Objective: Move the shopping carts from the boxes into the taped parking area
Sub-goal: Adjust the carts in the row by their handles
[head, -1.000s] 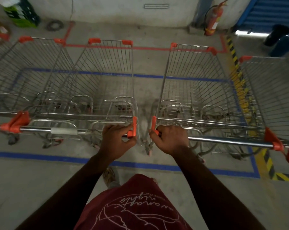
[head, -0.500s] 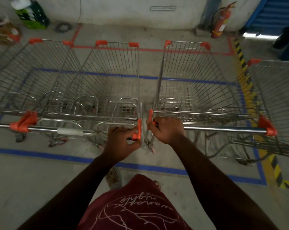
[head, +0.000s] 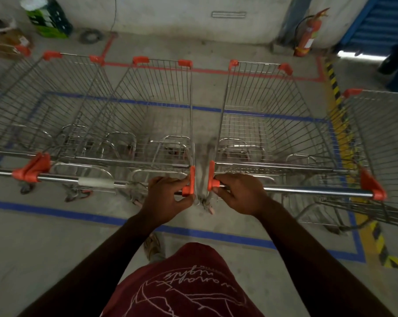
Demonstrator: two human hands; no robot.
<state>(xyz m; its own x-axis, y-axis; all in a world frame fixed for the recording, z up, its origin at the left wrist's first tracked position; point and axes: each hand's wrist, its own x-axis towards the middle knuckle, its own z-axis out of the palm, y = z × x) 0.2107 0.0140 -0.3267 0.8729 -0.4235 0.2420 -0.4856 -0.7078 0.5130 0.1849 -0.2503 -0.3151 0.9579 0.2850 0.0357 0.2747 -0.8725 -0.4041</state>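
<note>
Head view: my left hand [head: 168,197] grips the middle cart's handle [head: 97,182], right hand [head: 240,194] the right cart's handle [head: 307,191] — fingers clamped round both bars — carts side by side inside the blue tape [head: 56,215].

Two bare arms reach forward and slightly inward from the bottom of the view, elbows bent outward, hands close together near the centre. The left hand [head: 168,197] has its fingers curled over a cart handle bar [head: 79,180] at the bar's right end, knuckles up and thumb underneath. The right hand [head: 239,193] grips a second cart handle bar [head: 312,191] at its left end, fingers wrapped over the top. The hands sit near each other without touching, wrists roughly level.
</note>
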